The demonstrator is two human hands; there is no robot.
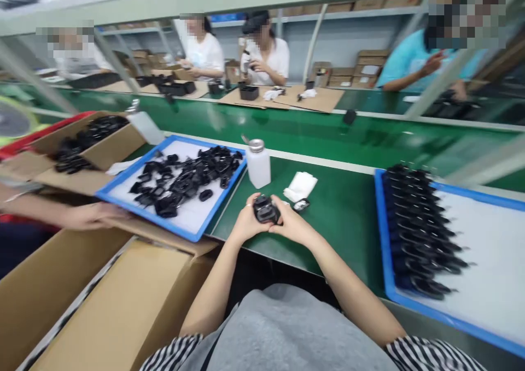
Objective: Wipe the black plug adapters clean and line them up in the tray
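Note:
Both of my hands hold one black plastic part [266, 209] above the front edge of the green table [344, 234]. My left hand [248, 221] grips its left side, and my right hand [292, 222] grips its right side. Just right of my fingers lies a small black and white piece [301, 205], with a folded white cloth [301, 186] behind it. A white bottle with a metal top [259, 166] stands upright beyond my left hand. The blue-rimmed tray [200, 230] at the left bears loose black parts [184, 180].
Another blue-rimmed tray [382, 234] at the right holds rows of black parts [422, 229]. Cardboard boxes [118, 300] stand at the lower left, near another person's arm [69, 212]. A second bottle [145, 126] is behind the left tray. Several people sit across the green belt [287, 133].

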